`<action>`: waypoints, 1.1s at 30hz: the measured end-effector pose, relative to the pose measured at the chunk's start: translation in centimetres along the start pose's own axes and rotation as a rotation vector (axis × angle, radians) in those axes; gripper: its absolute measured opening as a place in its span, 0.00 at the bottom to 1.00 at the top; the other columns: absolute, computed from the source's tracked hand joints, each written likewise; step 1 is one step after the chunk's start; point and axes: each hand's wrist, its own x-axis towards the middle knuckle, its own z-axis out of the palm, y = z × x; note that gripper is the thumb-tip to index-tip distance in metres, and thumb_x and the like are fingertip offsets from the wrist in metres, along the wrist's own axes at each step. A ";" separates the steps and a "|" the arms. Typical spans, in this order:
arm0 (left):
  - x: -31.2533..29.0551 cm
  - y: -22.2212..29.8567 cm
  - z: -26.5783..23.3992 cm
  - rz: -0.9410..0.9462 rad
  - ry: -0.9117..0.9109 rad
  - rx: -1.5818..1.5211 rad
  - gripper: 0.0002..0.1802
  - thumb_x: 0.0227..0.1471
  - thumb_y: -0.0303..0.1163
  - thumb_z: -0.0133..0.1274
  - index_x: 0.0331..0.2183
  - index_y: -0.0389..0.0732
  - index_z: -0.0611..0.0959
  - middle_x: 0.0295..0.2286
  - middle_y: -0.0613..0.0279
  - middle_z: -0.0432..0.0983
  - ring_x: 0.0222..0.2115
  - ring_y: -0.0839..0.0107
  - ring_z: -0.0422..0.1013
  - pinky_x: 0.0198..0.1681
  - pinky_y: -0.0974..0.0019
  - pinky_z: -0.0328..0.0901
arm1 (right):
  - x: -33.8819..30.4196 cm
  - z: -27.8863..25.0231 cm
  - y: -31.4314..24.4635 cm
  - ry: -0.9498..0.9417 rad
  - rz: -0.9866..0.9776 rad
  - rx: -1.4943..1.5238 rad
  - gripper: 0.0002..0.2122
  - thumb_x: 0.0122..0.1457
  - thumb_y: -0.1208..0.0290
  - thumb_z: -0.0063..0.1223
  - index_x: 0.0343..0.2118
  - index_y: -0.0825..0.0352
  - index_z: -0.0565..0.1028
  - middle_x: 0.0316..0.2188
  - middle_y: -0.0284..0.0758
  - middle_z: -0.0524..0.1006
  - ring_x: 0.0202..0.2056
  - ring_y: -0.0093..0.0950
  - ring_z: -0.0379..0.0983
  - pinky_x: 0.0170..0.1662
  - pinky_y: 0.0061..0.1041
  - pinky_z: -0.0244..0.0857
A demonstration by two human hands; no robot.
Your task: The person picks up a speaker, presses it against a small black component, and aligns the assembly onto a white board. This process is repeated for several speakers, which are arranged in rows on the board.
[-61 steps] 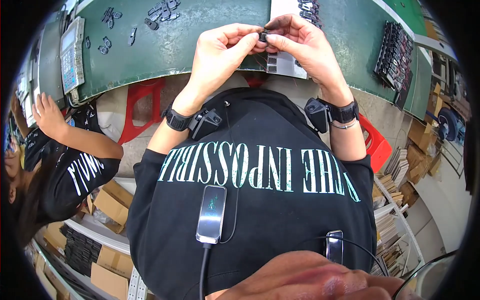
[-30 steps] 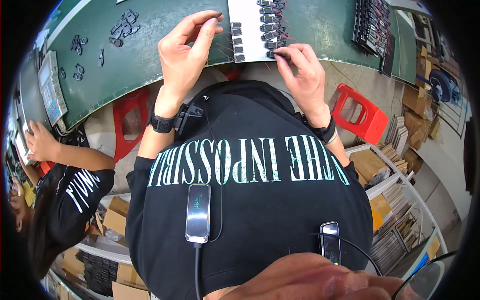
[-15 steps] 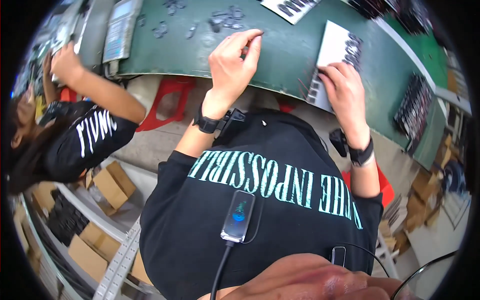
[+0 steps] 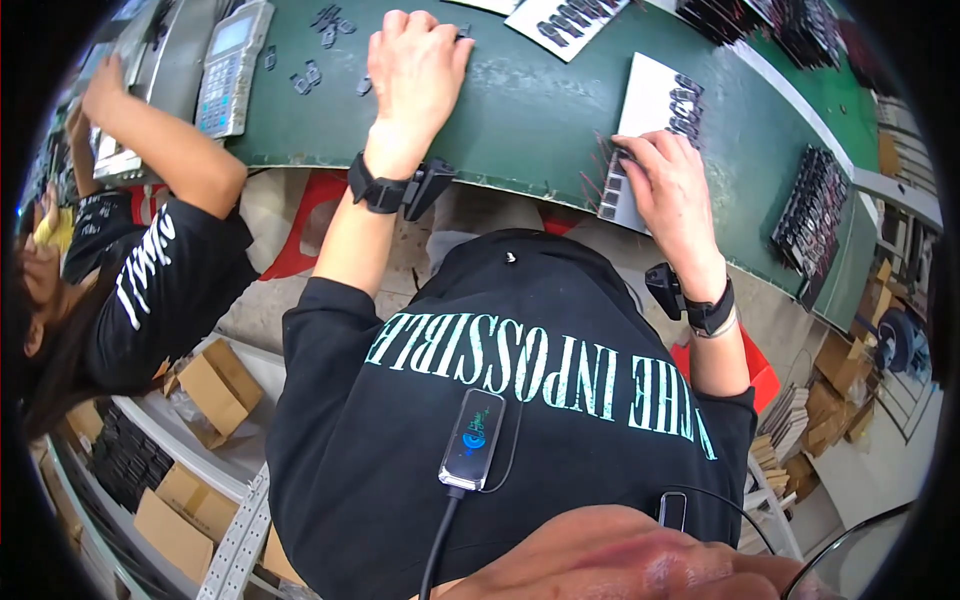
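My left hand (image 4: 415, 75) reaches over the green table with its fingers bent down onto the spot of the small dark plastic parts. A bit of dark plastic shows beside its thumb, and the fingertips are mostly hidden. At the near left edge of a white board (image 4: 643, 92), my right hand (image 4: 672, 180) has thumb and fingers pinched on a small dark part (image 4: 624, 155). Thin dark wires stick out there. A row of dark oval parts (image 4: 686, 105) lies along the board's right side, and several squarish dark pieces (image 4: 610, 190) line its near left edge.
Loose dark parts (image 4: 308, 77) lie left of my hand. Another loaded white board (image 4: 566, 25) lies farther back. A grey keypad device (image 4: 232, 70) stands at left, beside a co-worker's arm (image 4: 165, 140). Wired parts are stacked (image 4: 815, 215) at right. A red stool (image 4: 310, 220) is below the table.
My left hand has moved left and farther away, from a raised pinch down onto the loose parts. My right hand stays at the board's edge. The view has shifted slightly.
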 end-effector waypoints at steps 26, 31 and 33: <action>-5.5 6.7 2.9 0.273 0.099 -0.386 0.08 0.50 0.28 0.61 0.36 0.42 0.86 0.36 0.64 0.80 0.46 0.59 0.71 0.52 0.55 0.64 | 0.6 0.3 1.5 -0.011 -0.113 0.044 0.11 0.55 0.75 0.60 0.41 0.64 0.75 0.36 0.37 0.75 0.43 0.38 0.70 0.51 0.36 0.62; -6.2 8.5 3.9 0.313 0.048 -0.488 0.08 0.49 0.27 0.61 0.35 0.41 0.86 0.37 0.63 0.80 0.47 0.58 0.71 0.53 0.54 0.64 | 0.4 0.5 1.3 0.015 -0.114 0.082 0.10 0.55 0.76 0.59 0.40 0.64 0.77 0.35 0.38 0.75 0.41 0.42 0.71 0.51 0.38 0.63; -6.3 8.7 4.1 0.313 0.049 -0.500 0.08 0.49 0.27 0.61 0.35 0.41 0.86 0.37 0.63 0.80 0.47 0.58 0.71 0.53 0.54 0.64 | 0.1 0.3 1.5 0.012 -0.097 0.075 0.09 0.55 0.76 0.59 0.41 0.65 0.77 0.35 0.38 0.76 0.40 0.40 0.72 0.50 0.36 0.64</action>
